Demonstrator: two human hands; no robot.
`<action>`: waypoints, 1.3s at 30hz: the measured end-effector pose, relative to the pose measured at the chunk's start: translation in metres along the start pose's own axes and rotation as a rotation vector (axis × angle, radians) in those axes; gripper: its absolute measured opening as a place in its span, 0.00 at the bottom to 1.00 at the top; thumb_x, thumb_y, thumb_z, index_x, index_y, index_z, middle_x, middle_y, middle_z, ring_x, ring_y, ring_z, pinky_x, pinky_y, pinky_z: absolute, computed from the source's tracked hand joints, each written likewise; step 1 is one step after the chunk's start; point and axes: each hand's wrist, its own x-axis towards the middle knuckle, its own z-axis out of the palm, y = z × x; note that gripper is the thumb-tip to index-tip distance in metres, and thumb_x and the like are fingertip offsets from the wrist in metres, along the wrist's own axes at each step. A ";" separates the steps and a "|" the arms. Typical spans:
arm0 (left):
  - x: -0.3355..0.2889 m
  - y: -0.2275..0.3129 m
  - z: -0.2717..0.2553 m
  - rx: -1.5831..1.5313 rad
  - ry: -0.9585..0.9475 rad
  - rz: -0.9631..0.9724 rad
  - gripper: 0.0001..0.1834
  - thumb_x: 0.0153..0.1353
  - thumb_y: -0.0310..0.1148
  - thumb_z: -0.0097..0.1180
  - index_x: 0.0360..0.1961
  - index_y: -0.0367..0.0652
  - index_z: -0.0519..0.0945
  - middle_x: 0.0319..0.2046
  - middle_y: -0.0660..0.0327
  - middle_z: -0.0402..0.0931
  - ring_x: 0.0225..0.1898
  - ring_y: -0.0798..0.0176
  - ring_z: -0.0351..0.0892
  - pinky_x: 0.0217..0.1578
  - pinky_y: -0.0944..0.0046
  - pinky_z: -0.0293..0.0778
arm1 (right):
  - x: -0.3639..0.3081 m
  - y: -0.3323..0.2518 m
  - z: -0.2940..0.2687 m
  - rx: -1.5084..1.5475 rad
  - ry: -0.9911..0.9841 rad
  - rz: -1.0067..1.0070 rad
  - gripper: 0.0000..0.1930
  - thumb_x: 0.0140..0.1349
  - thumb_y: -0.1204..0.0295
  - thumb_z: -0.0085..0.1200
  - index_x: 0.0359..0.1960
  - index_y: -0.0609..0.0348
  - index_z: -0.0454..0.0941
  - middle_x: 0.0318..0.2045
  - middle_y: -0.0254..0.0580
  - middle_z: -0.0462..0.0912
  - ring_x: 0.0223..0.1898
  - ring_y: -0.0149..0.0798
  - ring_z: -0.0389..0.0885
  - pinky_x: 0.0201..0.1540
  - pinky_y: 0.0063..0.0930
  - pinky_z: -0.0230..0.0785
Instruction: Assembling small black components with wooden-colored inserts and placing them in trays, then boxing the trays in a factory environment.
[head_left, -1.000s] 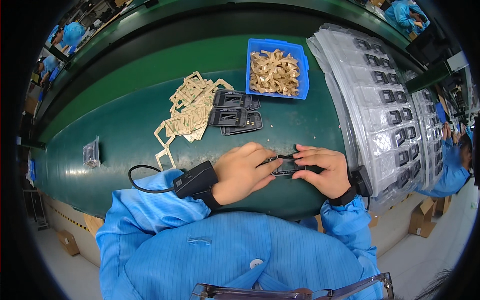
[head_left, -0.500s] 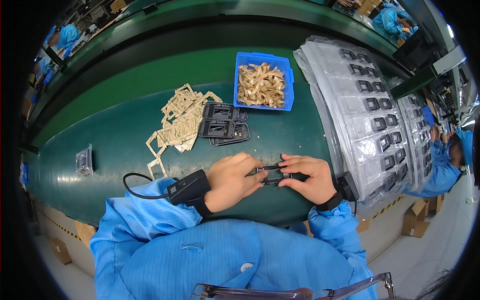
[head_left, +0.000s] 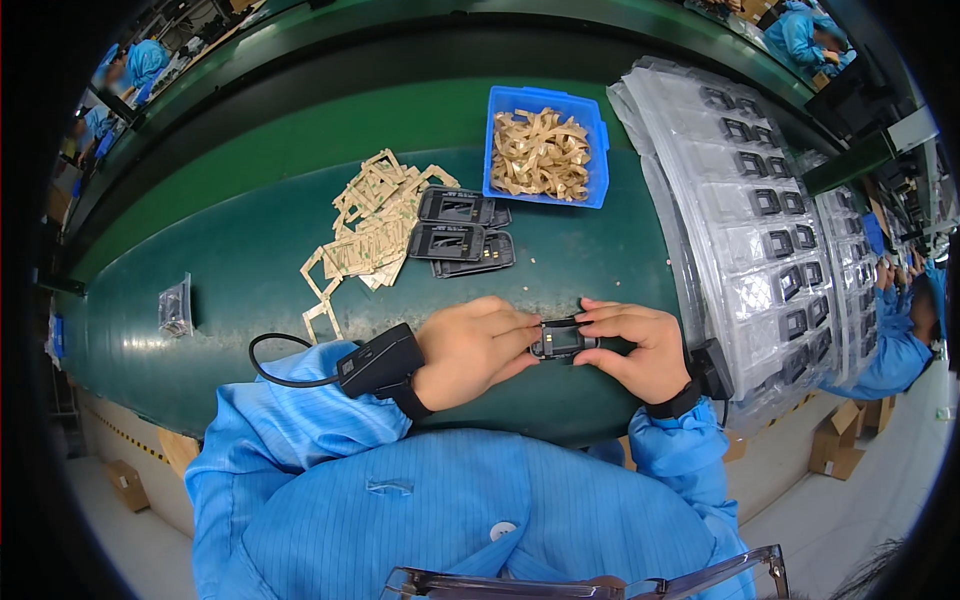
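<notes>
Between my hands is a small black rectangular plastic housing [head_left: 562,341] with a window in its middle, just over the table. My right hand [head_left: 640,350] is closed on its right end, thumb on the near edge and fingers on the far edge. The closed left hand [head_left: 478,350] pinches the left end, its fingers hiding that edge. Beyond them lie several black device shells [head_left: 447,241], stacked in overlapping pairs. Next to the shells spreads a loose pile of thin cream-coloured adhesive frames [head_left: 370,235].
Behind the shells, a blue bin [head_left: 600,155] holds tan curled strips [head_left: 540,155]. Stacked clear plastic trays [head_left: 700,200] with black frames fill the right side. A small clear bag [head_left: 175,308] lies on the green table [head_left: 240,240] at left. A co-worker's blue sleeve [head_left: 880,350] shows far right.
The view has shifted a little, so the table things appear farther right and higher. My left fingers have drawn back toward the housing's left edge, uncovering more of it. Both hands still hold it.
</notes>
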 end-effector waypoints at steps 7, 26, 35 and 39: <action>0.002 0.001 -0.002 -0.045 -0.013 -0.028 0.18 0.50 0.33 0.69 0.44 0.42 0.83 0.44 0.61 0.83 0.43 0.58 0.81 0.43 0.63 0.79 | 0.000 0.001 0.003 -0.016 0.019 -0.007 0.17 0.42 0.73 0.75 0.36 0.63 0.85 0.42 0.48 0.86 0.52 0.48 0.83 0.53 0.35 0.76; 0.007 -0.001 -0.006 0.084 -0.222 0.010 0.18 0.58 0.36 0.63 0.49 0.45 0.82 0.48 0.64 0.75 0.47 0.62 0.75 0.43 0.64 0.77 | -0.001 -0.002 0.002 -0.034 0.009 -0.004 0.18 0.42 0.74 0.74 0.37 0.63 0.84 0.43 0.47 0.86 0.53 0.49 0.82 0.55 0.36 0.75; 0.012 -0.006 0.002 0.009 -0.129 0.139 0.08 0.55 0.34 0.63 0.37 0.48 0.84 0.39 0.68 0.75 0.44 0.63 0.76 0.39 0.63 0.75 | 0.001 -0.002 0.000 -0.071 -0.018 -0.015 0.20 0.44 0.72 0.73 0.41 0.62 0.83 0.46 0.47 0.85 0.54 0.49 0.81 0.56 0.35 0.74; 0.013 -0.011 0.010 0.015 -0.092 0.172 0.07 0.51 0.37 0.65 0.29 0.50 0.81 0.33 0.68 0.72 0.41 0.65 0.75 0.39 0.62 0.73 | 0.003 -0.011 0.004 -0.200 0.095 -0.078 0.24 0.43 0.72 0.73 0.45 0.62 0.82 0.46 0.46 0.84 0.51 0.48 0.81 0.52 0.35 0.75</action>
